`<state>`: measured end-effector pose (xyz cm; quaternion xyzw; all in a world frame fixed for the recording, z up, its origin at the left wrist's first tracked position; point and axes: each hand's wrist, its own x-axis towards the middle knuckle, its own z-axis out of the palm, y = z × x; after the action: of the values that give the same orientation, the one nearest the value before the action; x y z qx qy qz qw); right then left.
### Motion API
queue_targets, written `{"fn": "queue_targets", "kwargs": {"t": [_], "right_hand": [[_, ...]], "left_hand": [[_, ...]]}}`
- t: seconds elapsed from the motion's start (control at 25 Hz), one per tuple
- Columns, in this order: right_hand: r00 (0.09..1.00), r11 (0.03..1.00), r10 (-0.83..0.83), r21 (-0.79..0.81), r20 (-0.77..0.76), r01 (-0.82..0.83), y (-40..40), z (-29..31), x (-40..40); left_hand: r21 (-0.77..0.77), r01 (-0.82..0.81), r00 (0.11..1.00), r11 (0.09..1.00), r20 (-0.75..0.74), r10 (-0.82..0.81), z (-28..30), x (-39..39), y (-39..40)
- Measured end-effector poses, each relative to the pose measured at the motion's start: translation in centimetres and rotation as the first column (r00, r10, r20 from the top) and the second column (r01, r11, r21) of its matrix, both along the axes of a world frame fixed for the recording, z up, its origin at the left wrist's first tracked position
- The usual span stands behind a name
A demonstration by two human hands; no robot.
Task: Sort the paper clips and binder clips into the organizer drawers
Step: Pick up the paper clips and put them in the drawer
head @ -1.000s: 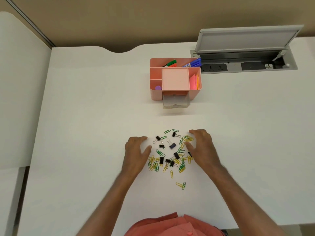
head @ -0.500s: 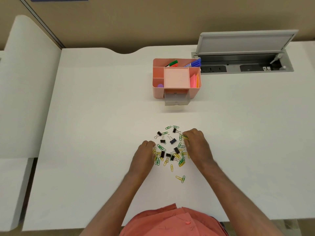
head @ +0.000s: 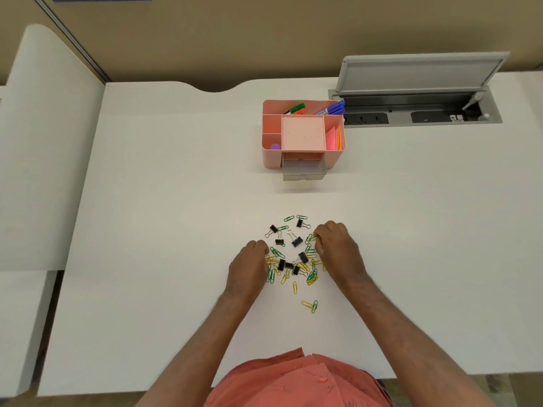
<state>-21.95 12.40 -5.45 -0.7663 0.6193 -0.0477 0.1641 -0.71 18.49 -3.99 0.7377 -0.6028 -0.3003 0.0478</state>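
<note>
Both hands rest curled on the white desk [head: 147, 201], toward its near edge: left hand [head: 249, 268] and right hand [head: 338, 248] flank the mixed heap of paper clips [head: 311, 274] and black binder clips [head: 296, 240]; whether either grips a clip I cannot tell. Nothing looks sorted yet. Next, I judge, calls for pinching one kind and carrying it to the pink organizer [head: 271, 160], its grey drawer [head: 304, 170] open, toward the far edge.

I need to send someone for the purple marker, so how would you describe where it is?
Find the pink organizer at the back of the white desk. The purple marker leans in its rear right corner, beside the green and orange markers, and alone has a purple cap.
</note>
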Motion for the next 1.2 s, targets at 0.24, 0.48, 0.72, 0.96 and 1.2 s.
{"fn": "queue_targets", "kwargs": {"t": [0.24, 0.48, 0.72, 0.96, 1.2], "right_hand": [[1.000, 1.000, 0.008, 0.001, -0.006, -0.008, -0.3, 0.2, 0.1], [0.987, 0.988, -0.115, 0.115, 0.112, 0.102, -1.7, 1.7, -0.3], [0.742, 0.903, -0.423, 0.308, 0.520, 0.299, -7.6, 8.2, 0.6], [0.939, 0.993, -0.057, -0.075, 0.340, 0.088, -14.1, 9.4, 3.7], [0.992, 0.988, 0.108, -0.114, 0.062, -0.100, -15.7, 7.5, 4.5]], "left_hand": [[0.032, 0.060, 0.998, 0.998, 0.025, -0.061, 0.0, 0.1, -0.5], [-0.011, 0.033, 0.998, 0.999, -0.052, -0.034, -0.2, 0.5, -0.5], [0.096, -0.232, 0.896, 0.968, -0.365, 0.251, 0.0, 2.4, -1.5], [-0.024, -0.346, 0.800, 0.938, -0.530, 0.281, 3.6, 1.7, -5.6], [-0.325, -0.286, 0.848, 0.901, -0.524, 0.080, 7.6, -0.3, -13.4]]}}
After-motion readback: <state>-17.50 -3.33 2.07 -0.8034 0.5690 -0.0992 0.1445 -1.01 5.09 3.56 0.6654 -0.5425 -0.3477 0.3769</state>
